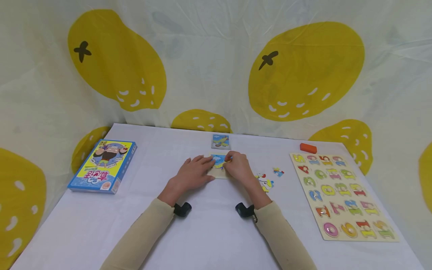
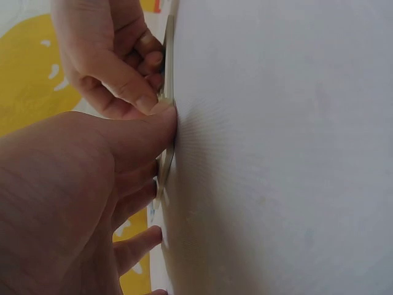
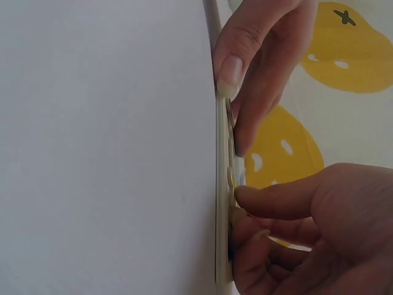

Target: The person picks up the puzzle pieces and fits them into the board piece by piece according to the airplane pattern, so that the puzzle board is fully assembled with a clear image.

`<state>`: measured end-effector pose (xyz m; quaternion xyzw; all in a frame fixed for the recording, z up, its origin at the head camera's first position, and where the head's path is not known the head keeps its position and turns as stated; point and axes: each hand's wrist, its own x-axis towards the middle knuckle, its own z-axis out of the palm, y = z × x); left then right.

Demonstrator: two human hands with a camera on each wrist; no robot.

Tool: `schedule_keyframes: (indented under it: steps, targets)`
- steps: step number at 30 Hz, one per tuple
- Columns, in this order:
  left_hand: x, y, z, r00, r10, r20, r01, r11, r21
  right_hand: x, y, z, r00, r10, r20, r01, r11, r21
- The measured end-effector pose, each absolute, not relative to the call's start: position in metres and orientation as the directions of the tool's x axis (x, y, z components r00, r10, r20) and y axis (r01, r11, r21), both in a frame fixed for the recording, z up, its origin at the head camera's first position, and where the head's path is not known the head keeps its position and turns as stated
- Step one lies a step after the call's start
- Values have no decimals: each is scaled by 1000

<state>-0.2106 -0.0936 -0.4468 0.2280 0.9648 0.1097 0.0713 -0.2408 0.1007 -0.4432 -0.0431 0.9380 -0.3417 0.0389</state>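
Observation:
A small wooden jigsaw tray (image 1: 220, 174) with a blue and yellow picture lies flat on the white table, between the two hands. My left hand (image 1: 195, 171) rests on its left side with the fingers extended. In the left wrist view the left thumb (image 2: 147, 136) lies on the tray's edge. At the tray's right side my right hand (image 1: 239, 167) pinches a small puzzle piece (image 3: 238, 215) between thumb and fingertips, close against the tray's face. The fingers partly hide that piece's picture. Loose puzzle pieces (image 1: 266, 183) lie right of the right forearm, with another piece (image 1: 278, 172) just beyond.
Behind the tray lies a square airplane picture (image 1: 221, 141). A blue and yellow box (image 1: 104, 165) is at the left. On the right are a wooden number board (image 1: 320, 224) and an orange block (image 1: 308, 148). A lemon-print cloth (image 1: 209, 75) hangs behind the table.

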Motion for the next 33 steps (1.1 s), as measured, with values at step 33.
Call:
schedule_keyframes:
  steps: [33]
  targets:
    - [-208, -87, -448, -858, 509, -76, 488, 852, 190, -244, 127, -444, -976, -213, -41, -136, 747, -651]
